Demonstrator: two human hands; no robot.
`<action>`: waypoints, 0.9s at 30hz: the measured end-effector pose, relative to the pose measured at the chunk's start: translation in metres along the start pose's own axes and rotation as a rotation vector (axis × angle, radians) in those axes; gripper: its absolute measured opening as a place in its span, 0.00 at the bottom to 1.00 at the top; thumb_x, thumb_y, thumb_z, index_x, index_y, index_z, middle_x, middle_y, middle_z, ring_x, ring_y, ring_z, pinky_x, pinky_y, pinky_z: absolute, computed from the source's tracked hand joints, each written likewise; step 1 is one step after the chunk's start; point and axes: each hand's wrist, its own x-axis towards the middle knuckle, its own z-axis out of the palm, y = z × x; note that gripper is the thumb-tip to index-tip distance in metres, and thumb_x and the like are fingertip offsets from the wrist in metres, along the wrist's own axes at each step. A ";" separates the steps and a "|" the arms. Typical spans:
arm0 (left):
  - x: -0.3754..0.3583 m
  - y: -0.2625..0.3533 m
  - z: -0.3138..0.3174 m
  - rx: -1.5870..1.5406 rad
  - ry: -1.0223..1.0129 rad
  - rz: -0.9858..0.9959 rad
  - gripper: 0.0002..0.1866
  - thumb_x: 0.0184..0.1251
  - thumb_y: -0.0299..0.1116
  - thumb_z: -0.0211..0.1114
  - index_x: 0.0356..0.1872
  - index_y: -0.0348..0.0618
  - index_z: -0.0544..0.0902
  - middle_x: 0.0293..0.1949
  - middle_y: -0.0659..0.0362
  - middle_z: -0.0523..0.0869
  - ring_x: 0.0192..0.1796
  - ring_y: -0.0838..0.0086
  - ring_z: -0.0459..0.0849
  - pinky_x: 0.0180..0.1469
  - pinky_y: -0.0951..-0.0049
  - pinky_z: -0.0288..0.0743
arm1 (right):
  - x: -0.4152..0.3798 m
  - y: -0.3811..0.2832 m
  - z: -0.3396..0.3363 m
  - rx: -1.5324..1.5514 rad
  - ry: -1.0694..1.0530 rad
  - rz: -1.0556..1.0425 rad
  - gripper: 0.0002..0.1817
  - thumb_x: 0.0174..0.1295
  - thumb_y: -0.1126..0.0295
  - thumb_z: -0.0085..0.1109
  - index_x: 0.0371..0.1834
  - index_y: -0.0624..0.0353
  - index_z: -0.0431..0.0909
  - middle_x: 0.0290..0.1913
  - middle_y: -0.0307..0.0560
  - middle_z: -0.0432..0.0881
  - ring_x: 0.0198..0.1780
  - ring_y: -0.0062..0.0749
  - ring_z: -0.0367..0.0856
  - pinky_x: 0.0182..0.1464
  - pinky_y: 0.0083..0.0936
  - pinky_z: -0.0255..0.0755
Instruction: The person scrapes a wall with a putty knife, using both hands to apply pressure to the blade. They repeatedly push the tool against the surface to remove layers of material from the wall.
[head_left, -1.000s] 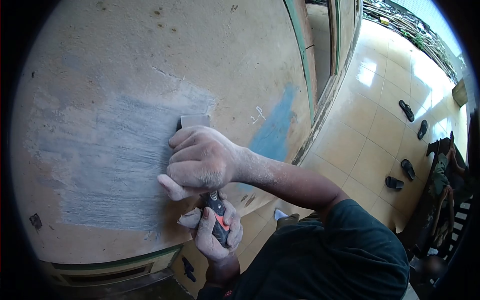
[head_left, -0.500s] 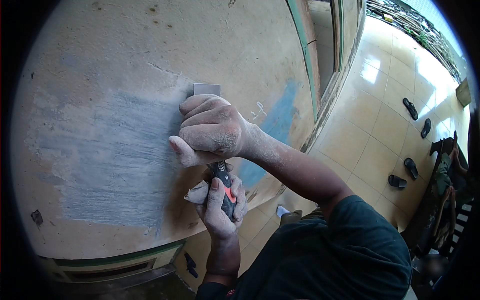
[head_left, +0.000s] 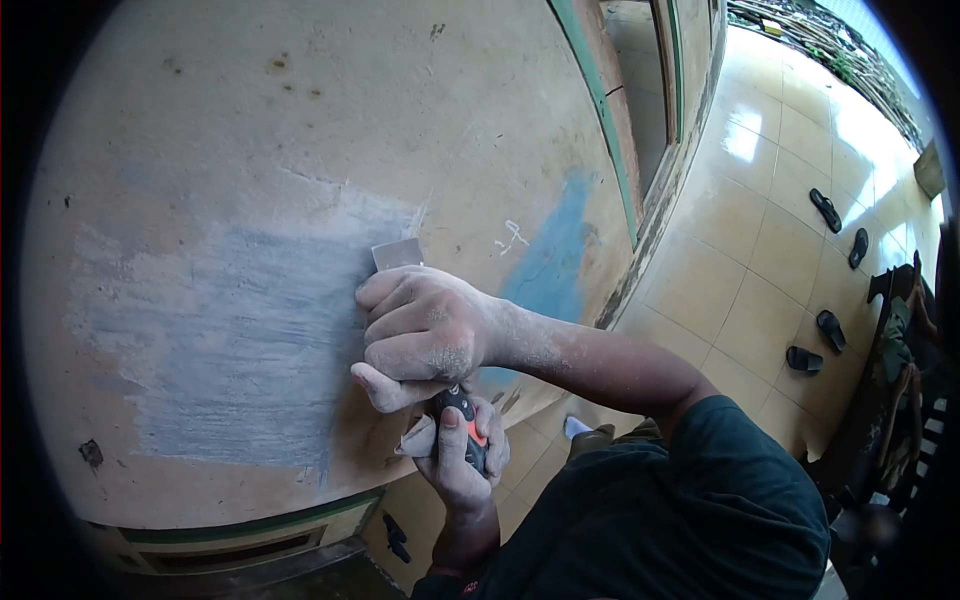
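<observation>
A scraper with a flat grey metal blade and a black and red handle lies against the wall. My right hand, coated in pale dust, is closed in a fist over its middle and hides the part between blade and handle. Below it, my left hand wraps round the handle, thumb along the front. A pale, ragged-edged piece juts out beside the left thumb. Left of the hands spreads a scraped, streaky grey-blue patch on the beige wall.
Right of the hands the wall bears a bright blue patch. A green-edged door frame stands beyond it. Several dark sandals lie on the shiny tiled floor. A dark bench is at the far right.
Both hands and the scraper have moved down the view along the wall, and the blade now sits more tilted. The camera view has shifted slightly.
</observation>
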 end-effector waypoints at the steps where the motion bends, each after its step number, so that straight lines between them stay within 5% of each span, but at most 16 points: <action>1: 0.005 -0.002 0.000 -0.010 -0.030 0.013 0.16 0.69 0.37 0.53 0.49 0.36 0.67 0.23 0.57 0.70 0.11 0.81 0.64 0.10 0.84 0.56 | 0.000 0.006 -0.001 -0.010 -0.007 -0.022 0.23 0.60 0.76 0.53 0.09 0.51 0.56 0.08 0.32 0.57 0.10 0.25 0.56 0.18 0.24 0.53; 27: 0.037 -0.006 0.007 0.066 -0.038 0.009 0.12 0.70 0.37 0.53 0.44 0.38 0.70 0.23 0.58 0.72 0.12 0.82 0.64 0.11 0.85 0.55 | 0.003 0.032 -0.017 -0.068 -0.019 -0.081 0.22 0.57 0.78 0.54 0.08 0.51 0.58 0.08 0.33 0.60 0.09 0.24 0.57 0.17 0.25 0.52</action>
